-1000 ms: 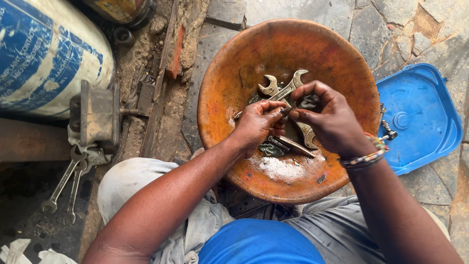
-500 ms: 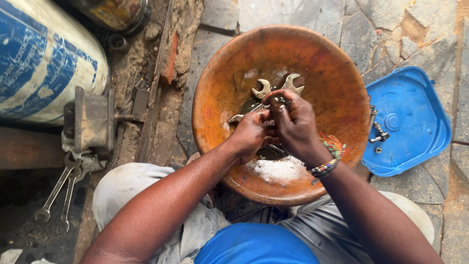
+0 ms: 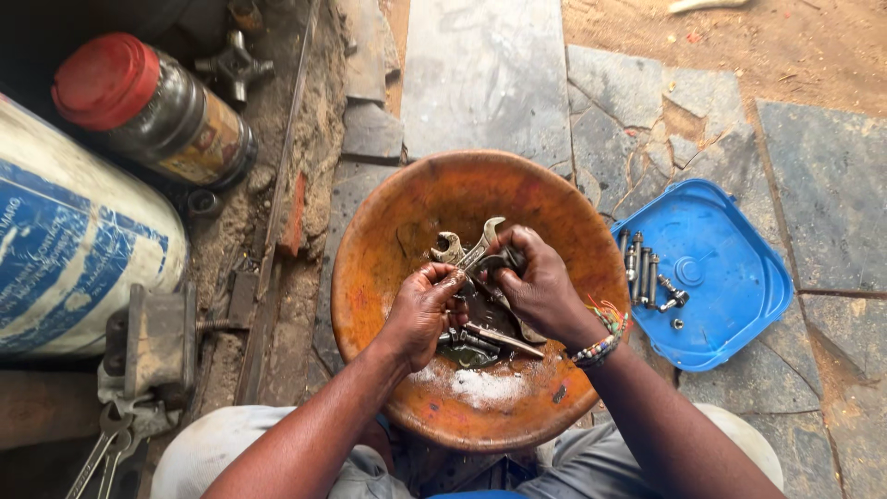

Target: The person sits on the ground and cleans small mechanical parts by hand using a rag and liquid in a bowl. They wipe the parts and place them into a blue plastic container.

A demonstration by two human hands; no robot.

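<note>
While both hands meet mid-frame over the round orange bowl (image 3: pixel 388 268), the left hand (image 3: pixel 420 310) and right hand (image 3: pixel 540 291) each close their grip on two greasy steel wrenches (image 3: pixel 467 251); several bolts (image 3: pixel 647 277) lie on one blue plastic lid (image 3: pixel 730 314), right.

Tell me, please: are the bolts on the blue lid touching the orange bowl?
Apart. The head view shows the bolts lying inside the blue lid, and a strip of bare blue plastic separates them from the orange bowl.
</note>
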